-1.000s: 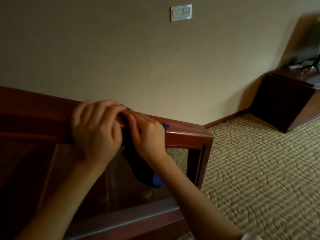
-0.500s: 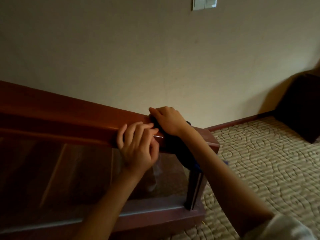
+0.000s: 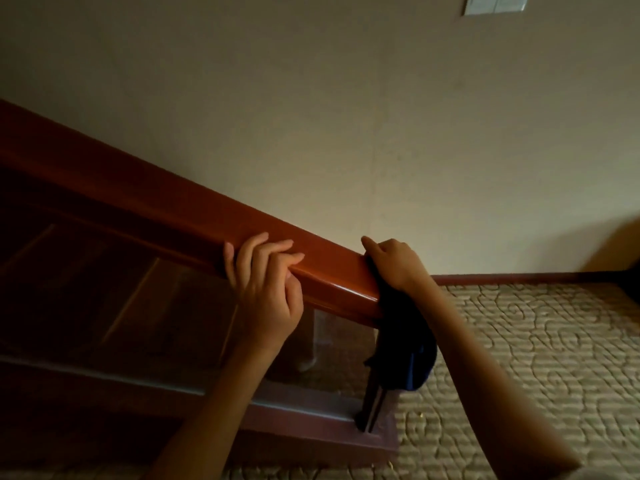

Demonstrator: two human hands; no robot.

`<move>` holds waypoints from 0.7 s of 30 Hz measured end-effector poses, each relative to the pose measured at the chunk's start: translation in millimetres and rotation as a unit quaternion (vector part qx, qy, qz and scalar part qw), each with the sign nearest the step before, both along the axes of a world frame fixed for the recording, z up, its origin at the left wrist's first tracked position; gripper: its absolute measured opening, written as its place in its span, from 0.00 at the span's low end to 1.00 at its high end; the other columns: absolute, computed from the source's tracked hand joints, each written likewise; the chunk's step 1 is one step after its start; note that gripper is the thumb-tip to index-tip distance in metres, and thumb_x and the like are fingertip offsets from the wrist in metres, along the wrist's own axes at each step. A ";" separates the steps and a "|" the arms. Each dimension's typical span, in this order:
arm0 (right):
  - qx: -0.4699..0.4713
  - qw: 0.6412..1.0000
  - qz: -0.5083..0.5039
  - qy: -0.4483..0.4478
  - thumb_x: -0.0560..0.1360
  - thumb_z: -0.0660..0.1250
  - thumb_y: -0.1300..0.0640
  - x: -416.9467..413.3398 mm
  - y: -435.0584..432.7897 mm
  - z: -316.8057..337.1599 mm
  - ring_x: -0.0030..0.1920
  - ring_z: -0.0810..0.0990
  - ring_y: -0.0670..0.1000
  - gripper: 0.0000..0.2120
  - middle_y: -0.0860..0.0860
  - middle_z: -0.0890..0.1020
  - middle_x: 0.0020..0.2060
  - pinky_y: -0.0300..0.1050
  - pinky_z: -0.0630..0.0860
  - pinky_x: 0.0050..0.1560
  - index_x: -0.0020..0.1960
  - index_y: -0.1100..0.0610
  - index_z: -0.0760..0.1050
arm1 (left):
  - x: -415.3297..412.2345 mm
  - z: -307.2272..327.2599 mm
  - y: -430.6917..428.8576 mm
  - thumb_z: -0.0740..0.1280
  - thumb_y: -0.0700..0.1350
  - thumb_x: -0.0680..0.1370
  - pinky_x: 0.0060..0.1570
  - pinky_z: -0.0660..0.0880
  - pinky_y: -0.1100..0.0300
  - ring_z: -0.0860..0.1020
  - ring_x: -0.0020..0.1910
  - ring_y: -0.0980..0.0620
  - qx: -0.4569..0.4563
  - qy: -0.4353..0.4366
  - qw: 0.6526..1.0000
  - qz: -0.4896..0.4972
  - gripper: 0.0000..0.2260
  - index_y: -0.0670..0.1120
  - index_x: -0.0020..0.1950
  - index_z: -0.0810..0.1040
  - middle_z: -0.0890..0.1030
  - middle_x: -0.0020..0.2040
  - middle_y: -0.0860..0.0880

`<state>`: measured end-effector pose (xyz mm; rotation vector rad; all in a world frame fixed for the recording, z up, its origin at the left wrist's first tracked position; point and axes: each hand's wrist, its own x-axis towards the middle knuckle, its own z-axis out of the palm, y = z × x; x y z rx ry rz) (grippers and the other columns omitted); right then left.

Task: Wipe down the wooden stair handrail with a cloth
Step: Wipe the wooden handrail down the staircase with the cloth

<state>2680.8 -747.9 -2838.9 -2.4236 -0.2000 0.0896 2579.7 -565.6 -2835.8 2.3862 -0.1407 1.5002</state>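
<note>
A reddish-brown wooden handrail point(image 3: 145, 199) slopes down from the upper left to its end near the middle of the view. My left hand point(image 3: 266, 289) rests on the rail's near edge, fingers curled over the top, holding no cloth. My right hand point(image 3: 394, 265) presses a dark blue cloth point(image 3: 405, 341) against the very end of the rail. Most of the cloth hangs down below the rail's end, in front of the end post.
Under the rail is a glass panel point(image 3: 322, 348) with a wooden base point(image 3: 311, 424). A plain beige wall point(image 3: 346, 133) stands behind, with a switch plate point(image 3: 495, 3) at the top. Patterned carpet point(image 3: 536, 358) covers the floor at right, with a dark shape point(image 3: 630, 271) at the edge.
My right hand has slid the cloth down the rail to its very end. My left hand followed along the rail behind it. The view has shifted right and down.
</note>
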 end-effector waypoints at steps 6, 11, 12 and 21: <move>-0.026 0.998 0.025 -0.050 0.81 0.47 0.38 2.9 0.5 -5.3 0.43 0.79 0.58 0.29 0.57 0.81 0.41 0.51 0.75 0.49 0.40 0.57 0.76 | -14.0 1.0 -18.4 0.57 0.37 0.77 0.76 0.47 0.51 0.68 0.69 0.47 -0.032 0.044 0.997 0.047 0.11 0.42 0.50 0.80 0.80 0.58 0.46; 0.004 0.992 0.074 -0.105 0.82 0.46 0.39 3.0 -2.6 -17.6 0.41 0.81 0.55 0.28 0.54 0.82 0.41 0.50 0.77 0.46 0.44 0.57 0.76 | -15.8 -8.1 -64.3 0.54 0.39 0.79 0.76 0.50 0.46 0.56 0.77 0.49 -0.126 0.045 0.978 0.159 0.14 0.45 0.59 0.76 0.71 0.71 0.48; 0.021 0.990 0.086 -0.108 0.82 0.46 0.40 2.3 -5.4 -19.5 0.41 0.81 0.56 0.29 0.55 0.82 0.41 0.52 0.78 0.48 0.44 0.57 0.77 | -13.8 -11.1 -78.8 0.54 0.39 0.80 0.76 0.50 0.47 0.54 0.77 0.50 -0.161 0.042 0.970 0.177 0.15 0.45 0.62 0.75 0.68 0.73 0.49; 0.082 0.964 0.224 -0.116 0.84 0.49 0.46 24.9 -8.1 0.2 0.48 0.81 0.60 0.24 0.58 0.82 0.45 0.48 0.72 0.45 0.46 0.60 0.77 | -19.4 -85.9 -219.4 0.53 0.46 0.82 0.73 0.56 0.65 0.57 0.76 0.58 -0.296 0.122 0.928 0.188 0.22 0.51 0.76 0.61 0.58 0.77 0.57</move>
